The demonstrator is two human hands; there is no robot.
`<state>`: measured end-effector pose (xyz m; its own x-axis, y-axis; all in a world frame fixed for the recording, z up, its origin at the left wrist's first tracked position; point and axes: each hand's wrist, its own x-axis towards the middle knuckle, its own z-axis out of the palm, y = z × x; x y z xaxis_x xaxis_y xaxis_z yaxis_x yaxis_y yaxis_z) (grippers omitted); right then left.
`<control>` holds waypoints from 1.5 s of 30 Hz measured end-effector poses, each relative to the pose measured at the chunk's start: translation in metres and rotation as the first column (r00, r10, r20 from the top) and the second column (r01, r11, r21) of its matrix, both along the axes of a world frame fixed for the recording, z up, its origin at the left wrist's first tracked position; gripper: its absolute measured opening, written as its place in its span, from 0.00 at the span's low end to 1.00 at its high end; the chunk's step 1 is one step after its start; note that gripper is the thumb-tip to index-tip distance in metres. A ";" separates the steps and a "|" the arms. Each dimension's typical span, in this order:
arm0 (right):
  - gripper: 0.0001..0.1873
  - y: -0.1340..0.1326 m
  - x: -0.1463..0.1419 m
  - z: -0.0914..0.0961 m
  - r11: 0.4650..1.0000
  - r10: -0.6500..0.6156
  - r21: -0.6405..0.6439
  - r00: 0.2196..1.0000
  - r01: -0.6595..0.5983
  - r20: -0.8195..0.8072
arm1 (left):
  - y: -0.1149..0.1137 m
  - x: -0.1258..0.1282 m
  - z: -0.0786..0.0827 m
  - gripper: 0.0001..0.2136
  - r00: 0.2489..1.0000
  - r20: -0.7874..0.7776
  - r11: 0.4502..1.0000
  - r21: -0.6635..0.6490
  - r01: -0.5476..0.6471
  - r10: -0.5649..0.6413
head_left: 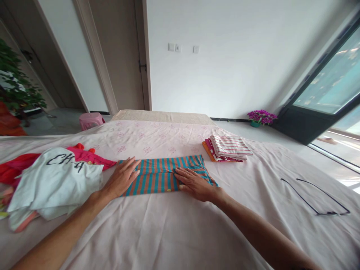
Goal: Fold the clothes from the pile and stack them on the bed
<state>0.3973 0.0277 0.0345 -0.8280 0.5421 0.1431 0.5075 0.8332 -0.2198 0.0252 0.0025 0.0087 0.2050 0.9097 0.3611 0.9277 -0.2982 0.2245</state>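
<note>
The teal-and-orange striped garment (157, 176) lies folded into a band on the bed (174, 225), straight ahead of the person, with its long axis running from 9 to 3 o'clock. Both hands rest on it palm down and grip nothing. The left hand (122, 179), fingers loosely spread, covers its 9 o'clock end. The right hand (194, 183), fingers flat and close together, lies on its 3 o'clock half. A folded stack (229, 147) sits apart at 2 o'clock, and loose clothes (56, 180) lie at 9 o'clock.
</note>
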 end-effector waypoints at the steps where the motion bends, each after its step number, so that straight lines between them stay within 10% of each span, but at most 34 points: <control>1: 0.27 0.002 0.000 0.007 0.999 -0.020 -0.035 1.000 0.019 -0.023 | 0.000 0.001 -0.005 0.24 0.999 -0.029 1.000 0.004 -0.018 0.018; 5: 0.28 0.021 -0.008 0.023 0.974 -0.223 0.009 0.971 0.224 -0.089 | -0.003 0.004 -0.023 0.26 0.986 -0.156 0.998 0.016 -0.064 0.066; 9: 0.31 0.044 -0.006 -0.002 0.905 -0.381 0.190 0.924 0.380 -0.033 | -0.006 0.005 -0.030 0.26 0.968 -0.238 0.997 0.024 -0.079 0.083; 16: 0.29 0.055 0.022 -0.042 0.862 -0.420 0.320 0.907 0.392 0.018 | -0.012 0.003 -0.030 0.27 0.965 -0.247 0.996 0.037 -0.085 0.091; 32: 0.31 0.051 0.024 -0.040 0.854 -0.461 0.282 0.887 0.437 0.019 | -0.025 -0.010 -0.028 0.24 0.984 -0.179 1.000 0.000 -0.009 0.008; 45: 0.31 0.052 0.022 -0.038 0.856 -0.482 0.247 0.874 0.455 0.060 | -0.025 -0.011 -0.016 0.11 0.980 0.193 0.997 0.059 -0.058 0.046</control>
<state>0.4191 0.0793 -0.0031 -0.5014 0.8363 0.2220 0.8602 0.5095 0.0234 0.0146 -0.0227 -0.0076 0.0799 0.8911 0.4467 0.8840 -0.2704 0.3813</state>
